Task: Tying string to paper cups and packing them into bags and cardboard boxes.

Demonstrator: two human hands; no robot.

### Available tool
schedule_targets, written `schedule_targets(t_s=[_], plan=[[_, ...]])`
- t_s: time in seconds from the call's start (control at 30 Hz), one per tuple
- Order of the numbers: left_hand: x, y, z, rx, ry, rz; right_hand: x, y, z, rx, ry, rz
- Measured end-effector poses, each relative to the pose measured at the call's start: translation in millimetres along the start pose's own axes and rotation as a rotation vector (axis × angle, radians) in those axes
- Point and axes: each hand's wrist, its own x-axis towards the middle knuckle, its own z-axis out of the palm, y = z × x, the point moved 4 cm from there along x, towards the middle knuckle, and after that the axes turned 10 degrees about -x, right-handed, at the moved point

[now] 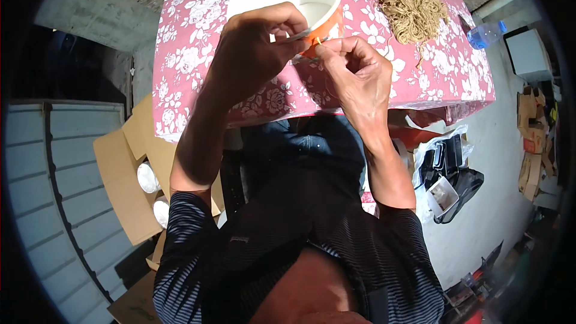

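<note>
Both hands work at the orange bucket's (pixel 329 24) rim: left hand (pixel 258 48) pinches it, right hand (pixel 354 72) pinches a thin string; a twine pile (pixel 411 3) waits on the counter (pixel 198 66).

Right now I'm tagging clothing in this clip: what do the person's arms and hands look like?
Both forearms are bare; left hand and right hand wear no gloves, and no rings or watch are visible. Short dark sleeves with thin pale stripes end at the elbows.

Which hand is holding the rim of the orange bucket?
The left hand: its fingers curl over the orange bucket's rim. The right hand only pinches something thin beside it.
</note>
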Motion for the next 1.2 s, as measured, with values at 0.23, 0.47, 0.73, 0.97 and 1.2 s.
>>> schedule_targets(t_s=[0.23, 0.47, 0.73, 0.97, 1.2], plan=[[6, -3, -1, 0.051, -0.011, -0.068, 1, -1, -1, 0.016, 0.006, -0.011], [6, -5, 3, -0.002, 0.029, -0.009, 5, -5, -4, -0.012, -0.008, -0.013], [7, 3, 14, -0.013, -0.024, -0.081, 10, -4, -8, -0.053, 0.018, -0.037], [4, 3, 22, 0.004, -0.039, 0.005, 11, -5, -11, -0.102, -0.014, -0.003], [6, 7, 20, 0.017, -0.107, -0.026, 11, -3, -15, -0.111, -0.002, 0.019]])
